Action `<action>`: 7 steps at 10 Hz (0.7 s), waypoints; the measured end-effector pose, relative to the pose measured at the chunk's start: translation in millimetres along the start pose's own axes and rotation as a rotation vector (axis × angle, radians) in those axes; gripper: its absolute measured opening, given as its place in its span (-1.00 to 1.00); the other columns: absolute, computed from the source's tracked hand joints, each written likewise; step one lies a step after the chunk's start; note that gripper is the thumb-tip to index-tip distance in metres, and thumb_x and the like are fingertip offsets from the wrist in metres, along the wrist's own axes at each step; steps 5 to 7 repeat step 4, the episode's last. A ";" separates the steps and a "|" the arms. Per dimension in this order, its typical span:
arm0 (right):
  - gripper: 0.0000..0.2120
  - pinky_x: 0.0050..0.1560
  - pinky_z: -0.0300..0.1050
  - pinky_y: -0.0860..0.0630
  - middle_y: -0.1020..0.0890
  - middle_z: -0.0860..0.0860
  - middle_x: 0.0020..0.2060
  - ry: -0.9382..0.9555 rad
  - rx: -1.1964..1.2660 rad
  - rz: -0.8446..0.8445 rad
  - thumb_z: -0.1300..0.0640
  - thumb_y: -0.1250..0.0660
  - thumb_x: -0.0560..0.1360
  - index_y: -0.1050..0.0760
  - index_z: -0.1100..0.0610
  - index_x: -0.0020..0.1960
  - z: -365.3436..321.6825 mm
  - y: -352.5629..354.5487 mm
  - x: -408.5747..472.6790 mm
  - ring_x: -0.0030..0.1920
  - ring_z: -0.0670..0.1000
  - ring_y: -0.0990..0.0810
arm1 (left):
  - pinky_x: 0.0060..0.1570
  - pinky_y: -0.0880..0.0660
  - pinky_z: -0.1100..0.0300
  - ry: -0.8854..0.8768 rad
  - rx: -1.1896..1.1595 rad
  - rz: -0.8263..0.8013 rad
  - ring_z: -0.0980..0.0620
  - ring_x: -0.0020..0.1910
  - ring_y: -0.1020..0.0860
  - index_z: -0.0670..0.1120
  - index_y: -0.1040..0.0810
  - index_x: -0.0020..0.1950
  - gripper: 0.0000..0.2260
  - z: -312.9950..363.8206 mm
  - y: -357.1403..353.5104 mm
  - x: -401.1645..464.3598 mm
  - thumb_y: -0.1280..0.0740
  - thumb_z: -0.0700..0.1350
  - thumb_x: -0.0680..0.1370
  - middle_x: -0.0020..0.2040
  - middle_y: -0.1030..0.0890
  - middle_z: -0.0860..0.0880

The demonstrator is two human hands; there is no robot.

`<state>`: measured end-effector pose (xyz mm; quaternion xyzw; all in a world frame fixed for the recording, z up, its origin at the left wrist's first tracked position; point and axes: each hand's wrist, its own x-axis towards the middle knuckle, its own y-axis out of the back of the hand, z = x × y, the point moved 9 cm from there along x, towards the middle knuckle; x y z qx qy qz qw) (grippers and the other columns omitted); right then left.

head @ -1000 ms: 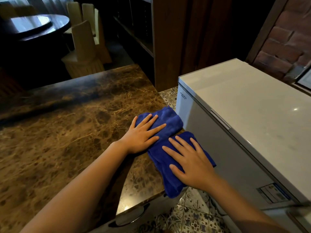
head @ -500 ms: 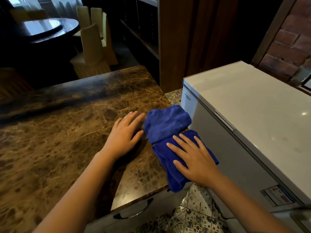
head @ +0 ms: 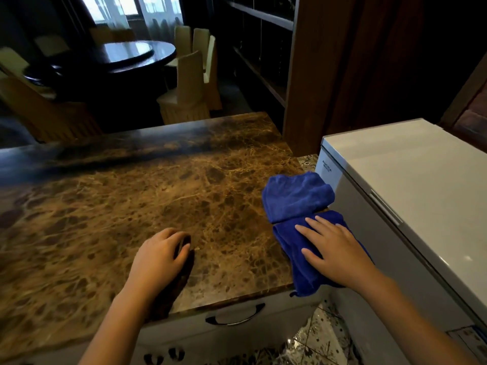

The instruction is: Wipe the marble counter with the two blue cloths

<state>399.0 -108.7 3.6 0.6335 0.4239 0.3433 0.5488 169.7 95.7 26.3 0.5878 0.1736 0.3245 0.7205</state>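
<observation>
Two blue cloths lie at the right end of the brown marble counter (head: 131, 206). The far cloth (head: 296, 196) is folded and lies free, with no hand on it. The near cloth (head: 290, 248) hangs partly over the counter's front corner, and my right hand (head: 334, 251) presses flat on it with fingers spread. My left hand (head: 158, 256) rests on bare marble well to the left of both cloths, fingers curled under and holding nothing.
A white chest freezer (head: 421, 185) stands close against the counter's right end. A drawer with a dark handle (head: 234, 316) sits under the front edge, above patterned floor tiles (head: 319, 338). Beyond the counter are chairs (head: 189, 85), a round dark table (head: 126, 56) and wooden shelving (head: 263, 48).
My left hand came off the far cloth and slid left and toward me across the marble, its fingers curling in. My right hand stayed flat on the near cloth.
</observation>
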 end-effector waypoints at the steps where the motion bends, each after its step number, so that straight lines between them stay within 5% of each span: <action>1: -0.55 0.35 0.06 -0.18 -0.32 0.04 0.41 0.012 0.018 0.070 0.00 -0.21 0.54 -0.28 0.02 0.40 -13.5 9.4 -2.4 0.42 0.04 -0.20 | 0.06 -0.50 0.12 0.013 0.005 -0.019 0.01 0.09 -0.55 -0.07 -0.54 0.23 -0.68 -2.7 1.6 -16.5 -0.27 0.00 0.52 0.17 -0.57 -0.02; 2: -0.61 0.29 0.02 -0.28 -0.45 0.03 0.32 0.002 0.073 0.106 0.05 -0.28 0.51 -0.39 0.04 0.33 -23.3 15.3 -8.5 0.33 0.03 -0.36 | 0.04 -0.52 0.13 0.020 0.015 -0.028 0.02 0.05 -0.57 -0.06 -0.59 0.16 -0.71 -10.0 -0.3 -31.4 -0.29 0.01 0.50 0.11 -0.60 -0.01; 3: -0.60 0.29 -0.13 -0.25 -0.39 -0.11 0.32 0.008 0.046 0.052 -0.02 -0.17 0.55 -0.32 -0.03 0.37 -33.2 29.0 -15.2 0.33 -0.09 -0.31 | -0.16 -0.58 0.24 -0.001 0.005 -0.023 0.11 -0.14 -0.64 0.01 -0.68 -0.05 -0.66 -17.0 -3.1 -43.1 -0.20 0.14 0.42 -0.08 -0.67 0.05; 4: -0.70 -0.23 -0.20 -0.57 -0.60 0.08 0.08 -0.095 -0.109 0.151 -0.17 -0.31 0.41 -0.54 -0.17 0.12 43.9 -40.9 -3.1 0.07 -0.08 -0.58 | -0.22 -0.46 0.45 -0.062 -0.055 -0.053 0.24 -0.24 -0.62 0.14 -0.67 -0.16 -0.54 -25.4 -14.9 -49.4 -0.02 0.28 0.47 -0.18 -0.67 0.14; 7: -0.70 -0.23 -0.20 -0.57 -0.60 0.08 0.08 -0.095 -0.109 0.151 -0.17 -0.31 0.41 -0.54 -0.17 0.12 43.9 -40.9 -3.1 0.07 -0.08 -0.58 | -0.22 -0.46 0.45 -0.062 -0.055 -0.053 0.24 -0.24 -0.62 0.14 -0.67 -0.16 -0.54 -25.4 -14.9 -49.4 -0.02 0.28 0.47 -0.18 -0.67 0.14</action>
